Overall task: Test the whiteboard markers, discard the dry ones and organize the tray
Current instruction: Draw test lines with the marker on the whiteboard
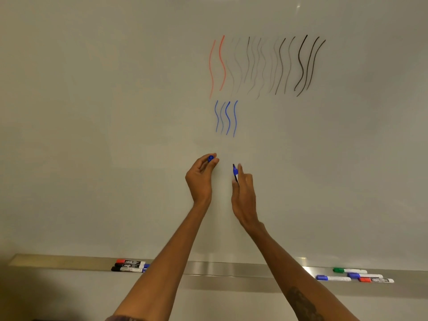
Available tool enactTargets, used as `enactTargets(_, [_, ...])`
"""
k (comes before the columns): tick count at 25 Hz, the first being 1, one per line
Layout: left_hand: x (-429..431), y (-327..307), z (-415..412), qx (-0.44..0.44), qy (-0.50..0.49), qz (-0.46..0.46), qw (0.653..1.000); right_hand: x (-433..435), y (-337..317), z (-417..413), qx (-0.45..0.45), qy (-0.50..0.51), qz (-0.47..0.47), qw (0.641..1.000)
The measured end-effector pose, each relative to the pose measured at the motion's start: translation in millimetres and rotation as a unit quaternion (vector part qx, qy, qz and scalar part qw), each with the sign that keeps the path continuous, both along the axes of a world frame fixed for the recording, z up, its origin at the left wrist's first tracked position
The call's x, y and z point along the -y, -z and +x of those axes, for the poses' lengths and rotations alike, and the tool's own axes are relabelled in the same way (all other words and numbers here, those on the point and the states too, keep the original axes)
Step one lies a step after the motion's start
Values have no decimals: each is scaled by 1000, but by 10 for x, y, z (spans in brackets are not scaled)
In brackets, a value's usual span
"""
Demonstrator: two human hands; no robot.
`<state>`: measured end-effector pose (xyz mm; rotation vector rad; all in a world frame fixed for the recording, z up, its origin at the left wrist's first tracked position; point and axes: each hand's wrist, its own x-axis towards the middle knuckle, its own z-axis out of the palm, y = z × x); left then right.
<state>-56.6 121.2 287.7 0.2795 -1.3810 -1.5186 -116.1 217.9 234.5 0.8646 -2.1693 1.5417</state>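
The blue marker (235,172) stands tip-up, pinched in the fingers (240,169) of the right hand (244,193). Just left of it, the left hand (200,179) pinches a blue cap (210,158). Blue lines (227,118) on the whiteboard (115,112) lie above both hands. The tray (220,267) with more markers (129,265) lies well below.

Head-worn camera faces the whiteboard (104,135) head-on (close, wide-angle).

- The tray (227,272) runs along the whiteboard's (92,112) lower edge.
- A left cluster (129,265) and a right cluster (354,275) of markers lie on it.
- Strokes (266,66) sit above the left hand's (201,179) cap (210,158) and the right hand's (244,195) uncapped marker (235,172).
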Motion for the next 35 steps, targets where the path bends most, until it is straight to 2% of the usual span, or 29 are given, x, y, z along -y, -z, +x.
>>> enactTargets(3, [142,-148,-80,-19,-44,-95,994,-31,-330,-15,-25,-41,-83,995])
enactTargets(7, [459,-338,-279,-3,-116,-234,965,-20,-576,-77,-46,-64,-177,981])
enactTargets(11, [598,-524,-372,14,-143,-261,955,-24,-759,-110,36,-102,-217,970])
enactTargets(15, [628,-699,-443,-31,-168,-296,940,-29,-916,-188,23,-131,-228,964])
enactTargets(20, [791,-740,-634,-21,-148,-272,951,-22,-1073,-212,10,-127,-290,949])
enactTargets(26, [896,-655,-765,-8,-183,-285,941,71,-1095,-365,-49,-38,-274,960])
enactTargets(29, [946,-637,-795,-27,-206,-340,917,144,-1150,-384,-122,16,-243,962])
enactTargets(35, [940,-645,-776,-51,-214,-344,913,223,-1249,-522,-270,147,-184,934])
